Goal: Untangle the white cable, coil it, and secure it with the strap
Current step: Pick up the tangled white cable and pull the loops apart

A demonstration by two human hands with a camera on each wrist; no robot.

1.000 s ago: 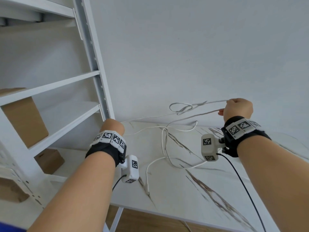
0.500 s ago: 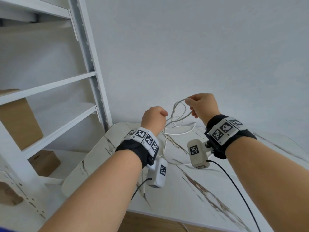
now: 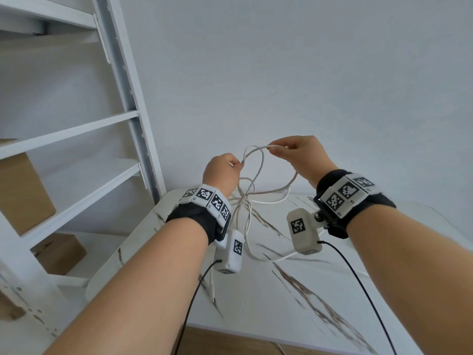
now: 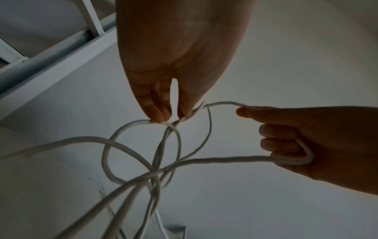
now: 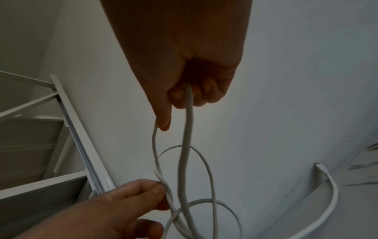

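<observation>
The white cable (image 3: 252, 185) hangs in tangled loops between both raised hands above the marbled table (image 3: 320, 290). My left hand (image 3: 222, 170) pinches a twisted stretch of the cable (image 4: 184, 118) with its fingertips. My right hand (image 3: 298, 155) pinches the top of a loop and has another strand (image 5: 187, 122) running through its curled fingers. Loops cross just below the hands (image 4: 157, 169). More cable trails down onto the table, and one end (image 3: 213, 299) lies near the front left. No strap shows in any view.
A white metal shelf unit (image 3: 120, 119) stands to the left with cardboard boxes (image 3: 23, 190) on its shelves. A plain white wall rises behind the table. Black leads (image 3: 358, 285) hang from the wrist cameras over the table.
The hands came together from a wide spread, the left swinging in from beside the shelf. Both now hold the cable higher, and the loop between them has opened wider.
</observation>
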